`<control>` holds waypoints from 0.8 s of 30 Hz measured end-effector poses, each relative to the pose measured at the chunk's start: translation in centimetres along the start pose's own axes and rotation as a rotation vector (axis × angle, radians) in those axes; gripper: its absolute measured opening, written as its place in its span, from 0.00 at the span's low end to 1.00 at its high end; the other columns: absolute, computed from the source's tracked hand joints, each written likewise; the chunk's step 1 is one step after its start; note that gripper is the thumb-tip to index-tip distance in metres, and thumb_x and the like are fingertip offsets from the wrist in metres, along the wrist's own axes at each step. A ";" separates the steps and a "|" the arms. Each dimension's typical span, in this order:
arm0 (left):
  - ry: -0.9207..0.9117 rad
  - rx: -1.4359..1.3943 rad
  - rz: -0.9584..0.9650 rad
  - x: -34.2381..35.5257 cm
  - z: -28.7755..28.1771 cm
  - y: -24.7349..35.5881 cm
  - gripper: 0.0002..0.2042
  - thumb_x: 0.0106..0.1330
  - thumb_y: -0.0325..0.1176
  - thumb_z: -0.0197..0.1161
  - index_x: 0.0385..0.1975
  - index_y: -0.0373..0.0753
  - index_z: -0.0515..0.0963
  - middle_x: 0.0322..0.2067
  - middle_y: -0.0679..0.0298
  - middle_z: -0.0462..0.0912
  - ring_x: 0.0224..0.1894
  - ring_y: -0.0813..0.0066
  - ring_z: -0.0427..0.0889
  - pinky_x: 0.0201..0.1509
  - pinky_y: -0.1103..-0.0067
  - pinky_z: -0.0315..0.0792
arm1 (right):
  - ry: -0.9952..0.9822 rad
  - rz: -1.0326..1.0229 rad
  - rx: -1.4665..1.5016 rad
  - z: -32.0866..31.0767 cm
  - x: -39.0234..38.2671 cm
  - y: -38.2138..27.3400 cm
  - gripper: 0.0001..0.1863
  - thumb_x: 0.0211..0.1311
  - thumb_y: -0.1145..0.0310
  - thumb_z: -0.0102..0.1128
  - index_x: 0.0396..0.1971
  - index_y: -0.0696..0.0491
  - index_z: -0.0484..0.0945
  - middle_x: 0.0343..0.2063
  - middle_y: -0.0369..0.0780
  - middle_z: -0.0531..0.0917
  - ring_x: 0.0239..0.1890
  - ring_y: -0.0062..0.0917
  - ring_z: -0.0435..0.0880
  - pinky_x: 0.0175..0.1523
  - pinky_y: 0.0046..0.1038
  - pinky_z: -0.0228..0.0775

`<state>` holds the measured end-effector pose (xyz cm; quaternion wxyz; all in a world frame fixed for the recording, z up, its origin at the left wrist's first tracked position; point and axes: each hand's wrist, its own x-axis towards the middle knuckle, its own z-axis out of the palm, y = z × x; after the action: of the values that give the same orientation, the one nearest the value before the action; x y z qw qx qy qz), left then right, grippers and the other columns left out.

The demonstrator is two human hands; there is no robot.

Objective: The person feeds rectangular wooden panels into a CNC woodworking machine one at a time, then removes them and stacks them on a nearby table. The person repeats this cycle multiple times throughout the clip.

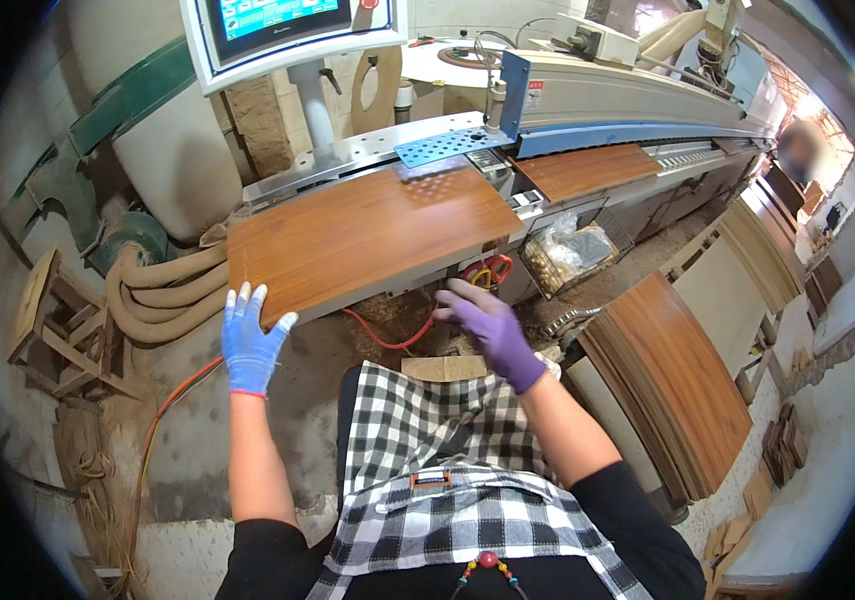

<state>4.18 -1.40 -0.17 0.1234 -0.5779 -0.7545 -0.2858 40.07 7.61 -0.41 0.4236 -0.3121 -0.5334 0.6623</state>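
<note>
A brown wood-grain panel [367, 240] lies flat on the near end of a long machine [627, 105]. My left hand [252, 340], in a blue glove with white fingertips, rests at the panel's near left corner with its fingers spread. In a purple glove, my right hand [487, 330] hovers just in front of the panel's near edge, fingers loosely apart and nothing visible in them. A second wood-grain panel [587, 172] sits farther along the machine, partly under its beam. Over the first panel's far edge reaches a blue perforated plate [447, 146].
To the right stands a stack of panels [667, 370]. A wire basket [572, 255] with plastic bags hangs below the machine. A screen [282, 25] rises at the back left. Ribbed hoses [167, 300] and a wooden stool [62, 320] are at left; a red hose [387, 343] loops below the panel.
</note>
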 end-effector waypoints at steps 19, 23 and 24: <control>-0.097 -0.009 -0.025 3.8 3.4 -0.4 0.31 0.59 0.46 0.68 0.60 0.38 0.71 0.65 0.52 0.65 0.70 0.53 0.57 0.72 0.65 0.53 | 0.974 0.156 -1.944 -20.6 -22.4 0.3 0.32 0.56 0.49 0.59 0.54 0.58 0.73 0.55 0.50 0.74 0.60 0.43 0.70 0.64 0.45 0.57; -0.115 0.004 -0.056 4.1 3.0 -0.3 0.31 0.59 0.46 0.68 0.61 0.39 0.70 0.66 0.53 0.64 0.70 0.53 0.56 0.72 0.65 0.53 | 0.855 -0.092 -1.643 -14.7 -22.5 -2.6 0.25 0.57 0.57 0.61 0.50 0.58 0.76 0.45 0.48 0.82 0.48 0.42 0.79 0.56 0.37 0.67; -0.123 -0.001 -0.062 4.1 3.0 0.0 0.31 0.59 0.46 0.68 0.61 0.39 0.70 0.66 0.53 0.64 0.70 0.53 0.56 0.72 0.65 0.53 | 0.911 -0.017 -1.426 -14.0 -22.6 -2.1 0.24 0.58 0.57 0.60 0.49 0.59 0.77 0.43 0.48 0.83 0.46 0.41 0.80 0.52 0.37 0.69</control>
<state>3.37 3.57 -0.47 0.0677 -0.5706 -0.7780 -0.2539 62.75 -6.26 -2.56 0.3039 -0.7370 -0.6032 -0.0265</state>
